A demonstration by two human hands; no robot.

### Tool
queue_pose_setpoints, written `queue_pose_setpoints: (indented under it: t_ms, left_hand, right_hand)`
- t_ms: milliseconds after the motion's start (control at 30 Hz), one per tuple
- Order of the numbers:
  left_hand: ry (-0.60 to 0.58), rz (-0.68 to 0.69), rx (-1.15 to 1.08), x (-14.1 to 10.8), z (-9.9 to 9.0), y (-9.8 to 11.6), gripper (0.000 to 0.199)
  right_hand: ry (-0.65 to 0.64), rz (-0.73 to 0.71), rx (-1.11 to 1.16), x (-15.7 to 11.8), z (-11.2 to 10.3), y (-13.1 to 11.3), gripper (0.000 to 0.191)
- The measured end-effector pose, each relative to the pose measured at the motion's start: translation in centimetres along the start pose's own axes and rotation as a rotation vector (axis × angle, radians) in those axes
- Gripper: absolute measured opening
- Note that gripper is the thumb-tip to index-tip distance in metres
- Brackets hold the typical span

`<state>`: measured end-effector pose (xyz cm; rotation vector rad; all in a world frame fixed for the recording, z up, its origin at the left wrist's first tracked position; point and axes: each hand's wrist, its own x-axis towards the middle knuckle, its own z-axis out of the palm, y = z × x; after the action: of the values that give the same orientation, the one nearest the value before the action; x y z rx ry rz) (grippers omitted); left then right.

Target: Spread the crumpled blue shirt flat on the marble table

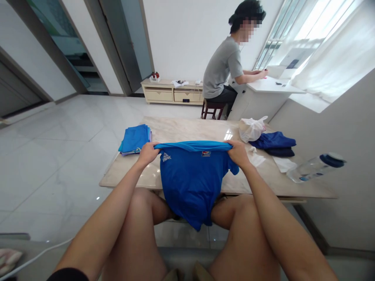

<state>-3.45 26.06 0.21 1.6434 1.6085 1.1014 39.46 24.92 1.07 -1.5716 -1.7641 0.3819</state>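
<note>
A blue T-shirt with a small white logo and a coloured patch is stretched between my two hands. My left hand is closed on its upper left corner, and my right hand grips the upper right corner. The top edge is pulled nearly straight over the table, while the lower part hangs past the table's front edge between my knees. Close beside my left hand lies a stack of folded blue clothes.
On the marble-topped table, a white plastic bag, dark blue clothes, white paper and a clear water bottle are at the right. Beyond, a person sits on a stool at a white desk. A low cabinet lines the wall.
</note>
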Motion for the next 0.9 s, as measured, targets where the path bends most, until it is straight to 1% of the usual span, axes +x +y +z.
queue_pose_setpoints:
  t_ms: [33, 67, 133, 167, 200, 267, 367, 433, 500, 600, 700, 733, 767, 800, 867, 900]
  left_hand:
    - [0.075, 0.016, 0.008, 0.1, -0.3, 0.0, 0.013]
    - [0.120, 0.018, 0.011, 0.1, -0.5, -0.1, 0.012]
    - [0.133, -0.018, -0.023, -0.1, -0.8, -0.5, 0.013]
    - [0.121, -0.051, -0.063, -0.2, -1.0, -0.8, 0.017]
    - [0.112, -0.087, -0.114, -0.4, -1.1, -1.1, 0.023]
    - [0.107, -0.146, -0.231, -0.7, -1.6, -1.7, 0.037]
    - [0.087, -0.229, -0.368, -1.0, -2.3, -2.1, 0.064]
    - [0.063, -0.270, -0.393, -1.2, -2.6, -2.1, 0.078]
    - [0.024, -0.294, -0.368, -1.5, -2.7, -1.8, 0.085]
    - [-0.074, -0.315, -0.332, -1.8, -2.6, -1.3, 0.085]
    - [-0.077, -0.236, -0.409, -1.9, -2.2, -1.0, 0.085]
    - [-0.083, -0.214, -0.432, -2.0, -2.1, -1.0, 0.084]
    - [-0.117, -0.211, -0.426, -2.0, -1.9, -1.0, 0.082]
    - [-0.189, -0.230, -0.384, -2.1, -1.7, -1.0, 0.078]
    - [-0.387, -0.304, -0.229, -2.4, -1.4, -1.1, 0.068]
    - [-0.461, -0.334, -0.162, -2.4, -1.3, -1.2, 0.064]
  right_hand:
    - [-0.045, -0.001, 0.010, 0.1, 0.2, -0.2, 0.026]
    - [-0.117, -0.002, 0.029, 0.1, 0.4, -0.3, 0.025]
    - [-0.257, 0.006, 0.085, -0.1, 0.8, -0.3, 0.023]
    - [-0.300, 0.018, 0.116, -0.1, 0.8, -0.2, 0.024]
    - [-0.314, 0.037, 0.143, -0.2, 0.8, -0.1, 0.027]
    - [-0.269, 0.096, 0.193, -0.2, 0.7, 0.3, 0.036]
    - [-0.124, 0.178, 0.321, 0.3, 0.7, 1.0, 0.045]
    - [-0.038, 0.226, 0.398, 0.8, 1.0, 1.5, 0.048]
    - [0.026, 0.271, 0.428, 1.1, 1.3, 2.0, 0.050]
    - [0.087, 0.288, 0.431, 1.5, 1.7, 2.8, 0.049]
    - [0.177, 0.250, 0.459, 1.4, 1.8, 3.8, 0.048]
    - [0.192, 0.251, 0.460, 1.3, 1.9, 4.2, 0.047]
    - [0.180, 0.263, 0.448, 1.2, 1.9, 4.4, 0.047]
    - [0.145, 0.281, 0.426, 1.0, 2.0, 4.7, 0.045]
    - [0.054, 0.306, 0.379, 0.7, 2.1, 5.0, 0.039]
    - [0.033, 0.301, 0.370, 0.6, 2.1, 5.2, 0.036]
